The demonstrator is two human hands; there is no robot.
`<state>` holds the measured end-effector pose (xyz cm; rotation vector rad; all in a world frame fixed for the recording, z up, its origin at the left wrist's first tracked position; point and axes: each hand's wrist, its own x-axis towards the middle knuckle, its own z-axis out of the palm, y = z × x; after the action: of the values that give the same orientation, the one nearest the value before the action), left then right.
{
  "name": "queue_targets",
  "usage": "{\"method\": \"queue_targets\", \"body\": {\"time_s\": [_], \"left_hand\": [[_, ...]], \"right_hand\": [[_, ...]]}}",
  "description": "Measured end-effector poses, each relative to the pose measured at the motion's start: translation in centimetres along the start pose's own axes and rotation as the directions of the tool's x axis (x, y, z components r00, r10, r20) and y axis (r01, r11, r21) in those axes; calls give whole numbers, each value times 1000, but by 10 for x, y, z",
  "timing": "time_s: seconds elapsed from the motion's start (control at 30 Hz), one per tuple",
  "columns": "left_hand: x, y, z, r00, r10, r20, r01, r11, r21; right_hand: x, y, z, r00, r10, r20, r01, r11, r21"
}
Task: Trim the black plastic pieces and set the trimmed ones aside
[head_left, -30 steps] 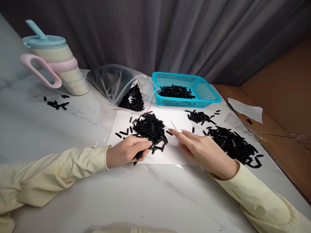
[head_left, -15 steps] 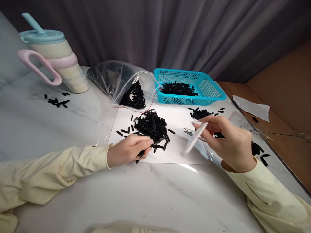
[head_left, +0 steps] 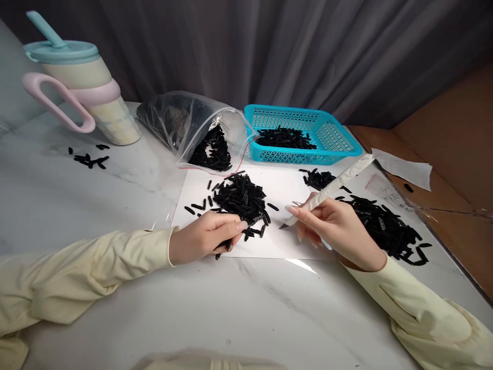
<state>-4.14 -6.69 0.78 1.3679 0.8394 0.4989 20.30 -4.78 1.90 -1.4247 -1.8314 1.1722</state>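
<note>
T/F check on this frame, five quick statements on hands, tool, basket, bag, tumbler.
1. The right hand holds a slim white-handled craft knife, blade tip over the white sheet. True.
2. The left hand lies flat and empty on the marble table. False: it grips a few small black plastic strips at the edge of the central pile.
3. The turquoise perforated plastic basket is empty. False: black strips lie inside.
4. The clear zip bag lies on its side with black strips in it. True.
5. The cream tumbler with teal lid and pink handle stands right of the basket. False: it stands at far left.
</note>
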Motion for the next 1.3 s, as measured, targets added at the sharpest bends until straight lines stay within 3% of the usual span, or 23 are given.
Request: {"method": "queue_targets", "body": {"time_s": [0.1,0.23,0.4,0.63,0.77,0.83,0.9,1.0,1.07,1.13,1.23,1.3], "left_hand": [[0,0,0,1000,16,13,-16,1000,-11],[1,0,0,999,30,19,-30,999,-15],[1,-1,0,999,47,19,-47,999,10],[0,0,1,999,51,19,-51,998,23],[0,1,1,1000,31,2,-31,999,29],[1,2,1,1000,17,0,-17,1000,22],[2,2,1,1000,4,-4,-4,1000,15],[3,2,1,1000,-8,-11,8,1000,4],[3,2,1,1000,-15,-16,15,1000,-6],[3,2,1,1000,-24,-17,23,1000,-20],[3,1,0,999,-37,-16,37,998,-48],[3,1,0,999,-48,-20,47,997,-65]], "right_hand": [[1,-1,-8,993,-4,117,1,1000,23],[0,-8,-18,977,51,206,-34,996,-88],[-3,-11,-22,985,57,164,-31,986,-161],[-9,-16,-4,975,13,224,-26,998,52],[-8,-10,-1,992,-109,59,115,988,-108],[-5,-3,-4,955,-291,-58,257,909,-329],[-2,7,-6,860,-503,-84,373,733,-569],[4,20,-11,733,-678,56,450,422,-787],[8,25,-14,686,-698,206,492,237,-837],[11,28,-16,650,-690,319,527,107,-843],[10,27,-15,615,-706,350,538,52,-841],[7,23,-8,616,-734,285,567,162,-808]]}}
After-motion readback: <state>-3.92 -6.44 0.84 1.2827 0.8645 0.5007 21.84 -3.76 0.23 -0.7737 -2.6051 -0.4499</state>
